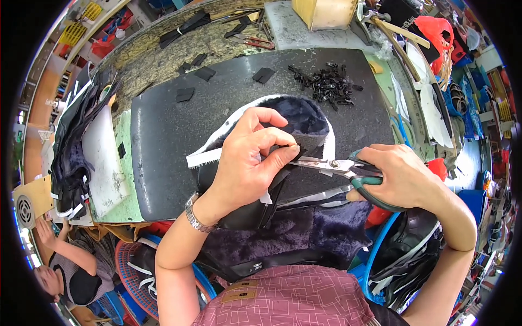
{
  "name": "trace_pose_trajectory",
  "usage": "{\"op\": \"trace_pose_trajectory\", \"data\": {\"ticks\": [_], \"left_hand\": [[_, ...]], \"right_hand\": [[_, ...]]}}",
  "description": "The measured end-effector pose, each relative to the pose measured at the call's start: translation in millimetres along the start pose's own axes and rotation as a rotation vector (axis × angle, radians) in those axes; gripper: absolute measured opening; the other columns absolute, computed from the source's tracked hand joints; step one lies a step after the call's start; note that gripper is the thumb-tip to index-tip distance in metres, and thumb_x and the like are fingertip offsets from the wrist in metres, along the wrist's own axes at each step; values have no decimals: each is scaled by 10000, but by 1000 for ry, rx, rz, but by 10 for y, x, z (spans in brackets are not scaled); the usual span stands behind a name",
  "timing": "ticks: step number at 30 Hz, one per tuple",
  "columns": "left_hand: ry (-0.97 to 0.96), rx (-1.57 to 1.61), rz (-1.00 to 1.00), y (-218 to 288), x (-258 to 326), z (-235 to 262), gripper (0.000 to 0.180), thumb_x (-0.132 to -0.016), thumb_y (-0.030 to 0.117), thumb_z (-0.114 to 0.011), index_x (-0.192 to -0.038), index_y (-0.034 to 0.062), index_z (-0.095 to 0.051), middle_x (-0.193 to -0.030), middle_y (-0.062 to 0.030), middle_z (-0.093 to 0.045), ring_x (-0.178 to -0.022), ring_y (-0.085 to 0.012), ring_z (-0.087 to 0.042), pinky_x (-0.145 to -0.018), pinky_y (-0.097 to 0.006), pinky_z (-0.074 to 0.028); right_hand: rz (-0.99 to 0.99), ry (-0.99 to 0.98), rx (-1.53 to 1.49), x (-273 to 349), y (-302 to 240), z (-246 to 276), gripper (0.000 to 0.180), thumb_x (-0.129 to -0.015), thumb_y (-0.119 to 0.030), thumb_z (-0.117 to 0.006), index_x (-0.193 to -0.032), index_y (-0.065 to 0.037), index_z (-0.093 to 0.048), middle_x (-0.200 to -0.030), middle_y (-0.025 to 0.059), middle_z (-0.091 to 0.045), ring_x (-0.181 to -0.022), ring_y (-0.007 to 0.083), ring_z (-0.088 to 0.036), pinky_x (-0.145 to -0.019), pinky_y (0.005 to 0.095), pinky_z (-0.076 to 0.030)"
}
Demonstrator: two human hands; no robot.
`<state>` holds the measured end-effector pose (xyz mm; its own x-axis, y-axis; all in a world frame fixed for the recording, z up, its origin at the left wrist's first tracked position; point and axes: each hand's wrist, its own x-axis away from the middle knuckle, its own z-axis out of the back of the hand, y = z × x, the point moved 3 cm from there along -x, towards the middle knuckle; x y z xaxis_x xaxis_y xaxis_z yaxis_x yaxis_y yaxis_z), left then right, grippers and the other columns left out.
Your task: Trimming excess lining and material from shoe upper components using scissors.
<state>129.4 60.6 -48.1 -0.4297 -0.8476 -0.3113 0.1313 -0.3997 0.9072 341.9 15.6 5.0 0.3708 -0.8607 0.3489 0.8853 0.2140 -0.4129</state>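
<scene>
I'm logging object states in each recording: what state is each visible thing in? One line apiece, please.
Left hand: pinching the fur-lined dark piece
Right hand: gripping the scissors
Scissors: handles spread, exact tip opening unclear
Fur-lined dark piece: held, white strip along its edge
Small black parts: loose, heaped
Black patches: scattered
Blue basket: loaded with dark pieces
Watch: worn on left wrist

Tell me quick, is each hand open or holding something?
Left hand: closed, pinching the dark fur-lined piece.
Right hand: closed, holding the green-handled scissors.
</scene>
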Motion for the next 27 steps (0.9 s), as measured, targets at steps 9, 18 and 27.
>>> {"op": "trace_pose_trajectory", "data": {"ticks": [9,18,27], "left_hand": [[57,-97,-68,-2,-28,3,105,-696,71,-721,-778,55,-658,-857,-36,-463,-694,-128,-453,-611,-241,-389],[97,-62,-53,29,-57,-4,78,-727,82,-698,-777,49,-649,-892,-49,-459,-714,-120,-454,-628,-237,-397],[-180,-644,367,22,330,751,592,-660,349,-729,-1106,37,-495,-941,-136,-610,-820,-233,-598,-703,-326,-462]], "right_hand": [[49,-17,156,-56,-80,35,544,-745,-520,-590,-716,21,-541,-601,221,-566,-624,409,-572,-592,462,-450],[-65,-183,200,-112,-96,-2,590,-763,-555,-549,-668,26,-572,-589,235,-559,-618,409,-574,-596,457,-458],[-593,247,-465,171,1142,202,439,-839,-420,-514,-598,-58,-453,-462,3,-369,-366,95,-404,-362,242,-322]]}}
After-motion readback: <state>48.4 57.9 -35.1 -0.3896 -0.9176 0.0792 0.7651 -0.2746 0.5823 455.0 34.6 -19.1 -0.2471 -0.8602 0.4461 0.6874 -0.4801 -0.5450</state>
